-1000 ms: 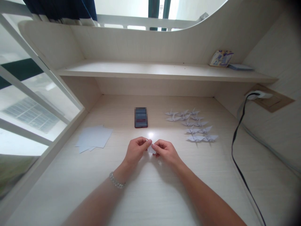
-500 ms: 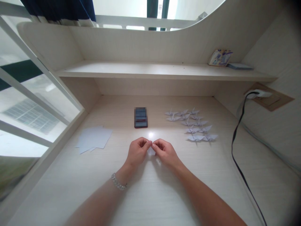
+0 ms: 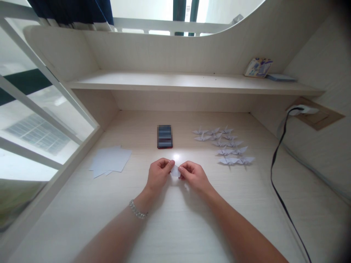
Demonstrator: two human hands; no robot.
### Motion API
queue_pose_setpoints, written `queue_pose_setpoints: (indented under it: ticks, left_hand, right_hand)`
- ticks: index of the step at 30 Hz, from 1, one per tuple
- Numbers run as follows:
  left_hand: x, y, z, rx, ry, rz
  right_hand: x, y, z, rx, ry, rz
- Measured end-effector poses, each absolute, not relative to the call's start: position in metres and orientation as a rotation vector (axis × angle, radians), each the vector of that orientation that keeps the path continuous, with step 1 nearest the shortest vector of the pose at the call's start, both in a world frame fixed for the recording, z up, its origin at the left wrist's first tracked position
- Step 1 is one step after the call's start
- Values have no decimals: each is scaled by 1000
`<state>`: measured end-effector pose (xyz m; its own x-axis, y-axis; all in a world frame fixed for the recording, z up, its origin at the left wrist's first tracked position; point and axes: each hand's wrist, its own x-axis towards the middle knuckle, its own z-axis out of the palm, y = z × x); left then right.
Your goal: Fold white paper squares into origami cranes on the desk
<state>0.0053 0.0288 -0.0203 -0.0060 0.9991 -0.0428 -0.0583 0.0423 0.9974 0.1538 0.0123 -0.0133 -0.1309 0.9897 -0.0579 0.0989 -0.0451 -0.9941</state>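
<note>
A small folded piece of white paper [image 3: 175, 171] is held between my two hands, low over the desk. My left hand [image 3: 159, 173], with a chain bracelet [image 3: 137, 210] at its wrist, pinches the paper's upper left edge between thumb and fingers. On the other side, my right hand [image 3: 194, 176] grips the right edge, its thumb on the paper. To the right of my hands stand several folded white paper cranes [image 3: 229, 150] in uneven rows. Loose white paper sheets [image 3: 111, 160] lie overlapping to the left.
A phone [image 3: 165, 136] lies beyond my hands on the desk [image 3: 175, 233]. Above runs a shelf [image 3: 164, 80] with a small patterned box [image 3: 258, 67] and a flat thin item [image 3: 281, 77]. Along the right, a black cable [image 3: 276, 190] drops from a wall socket [image 3: 318, 113].
My fingertips have moved apart, so more of the folded paper shows between them. My right hand's fingertips sit slightly lower on its edge. The cranes and loose sheets stay as they were.
</note>
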Motion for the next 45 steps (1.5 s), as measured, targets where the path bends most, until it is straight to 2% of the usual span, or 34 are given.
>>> queue_pose_setpoints:
  ticks: [4,10,19,27,39,45]
  left_hand:
    - [5,29,-21,1083,1182,1226]
    - [5,27,-17,1155,1120,1146]
    - [5,27,-22,1183,1112,1148]
    - [-1,36,-25,978,1149,1286]
    - [1,33,-22,944,1096,1268]
    - [1,31,-23,1120,1127,1201]
  right_hand:
    - [154,13,-15,-1205,-1322,1393]
    - [155,13,-15,-1265,-1258,1302]
    - [154,13,-14,-1247,-1328,1352]
    - [156,15,-22,-1157,-1180,1600]
    - [151,13,-18,-1142,-1262,1497]
    - [152,13,-18,-1154,-1214,1504]
